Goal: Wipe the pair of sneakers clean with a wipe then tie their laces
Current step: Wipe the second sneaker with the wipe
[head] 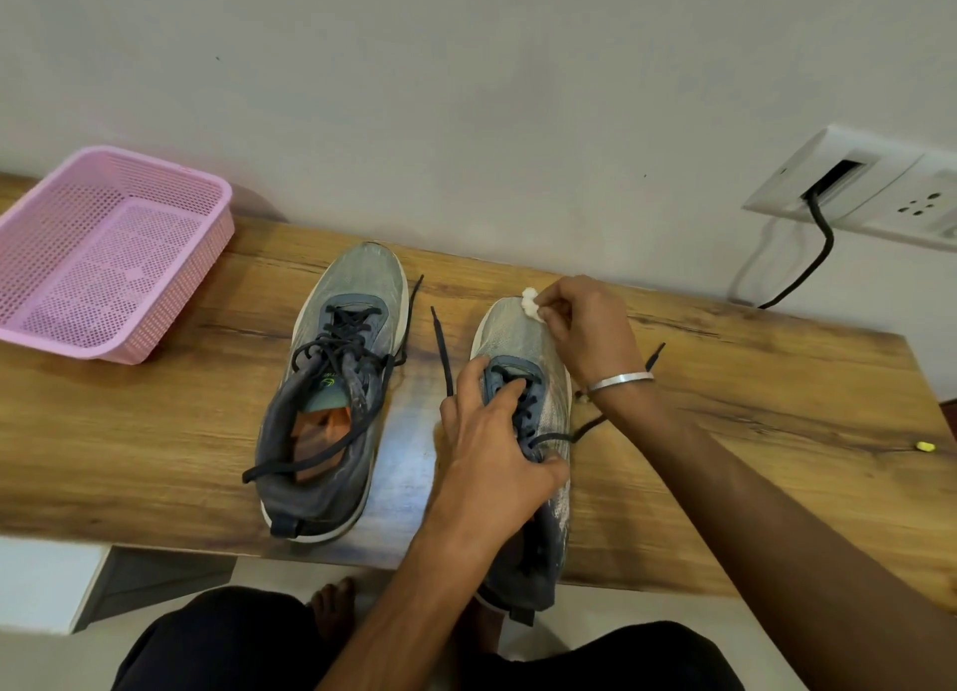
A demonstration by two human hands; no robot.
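Hands on one sneaker: wiping its toe.
Left hand [492,431] clamps right sneaker [523,343]; right hand [585,328] pinches wipe [531,304]. Heel apparently overhangs surface [777,405]; hard rubbing risks tipping.

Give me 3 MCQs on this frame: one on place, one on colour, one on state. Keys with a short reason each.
1. Where is the wipe?
A. in the basket
B. at the toe of the right-hand sneaker
C. on the floor

2. What colour is the basket?
A. pink
B. green
C. white

3. What state are the laces of the left-hand sneaker in?
A. tied in a bow
B. removed
C. untied, ends lying loose

Key:
1 B: the right hand pinches the wipe against the toe of the right-hand sneaker, while the left hand holds that shoe over its laces.
2 A: the perforated plastic at the table's left end is pink.
3 C: one end trails across the shoe's opening, another lies on the wood.
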